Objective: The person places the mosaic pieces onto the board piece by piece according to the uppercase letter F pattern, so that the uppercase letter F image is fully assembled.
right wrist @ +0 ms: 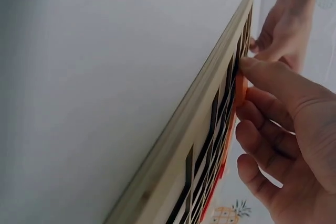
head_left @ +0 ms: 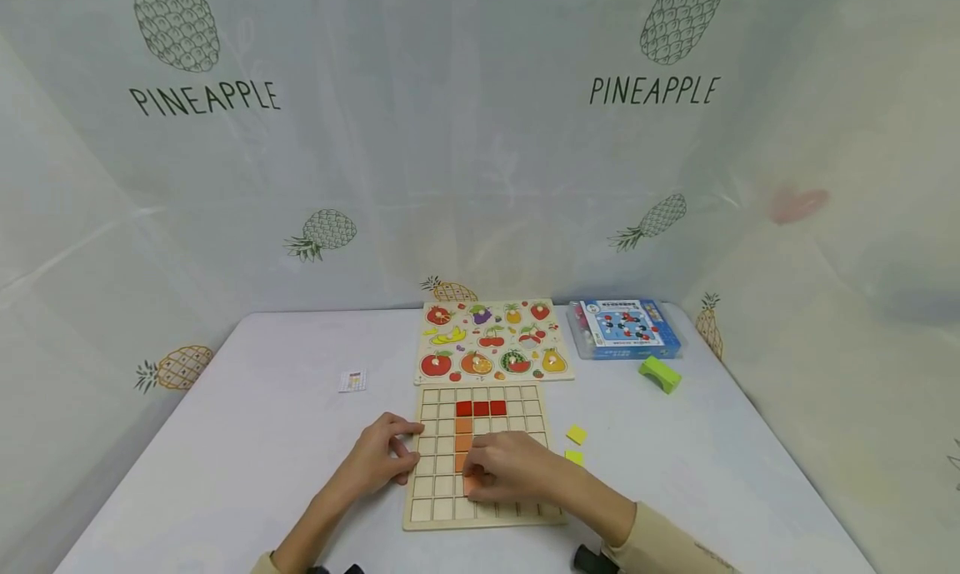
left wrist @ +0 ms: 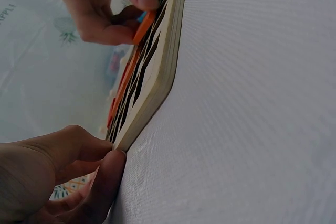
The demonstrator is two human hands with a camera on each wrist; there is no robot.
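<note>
A wooden grid board (head_left: 444, 510) lies flat on the table, with a row of red square tiles (head_left: 481, 408) and a column of orange square tiles (head_left: 464, 425) in its cells. At the board's left edge, my left hand (head_left: 378, 456) rests its index fingertip and thumb against the rim, the two set apart along it. Over the lower middle of the board, my right hand (head_left: 517, 467) pinches an orange tile (right wrist: 241, 90) between thumb and index finger. The left wrist view shows this tile tilted, low over the cells; whether it touches the board cannot be told.
Two yellow tiles (head_left: 576, 435) lie right of the board. Behind it is a fruit peg puzzle (head_left: 491, 341). A blue-and-clear boxed set (head_left: 626, 330) and a green arch block (head_left: 660, 375) stand at the back right. A small printed card (head_left: 352, 381) lies at the left.
</note>
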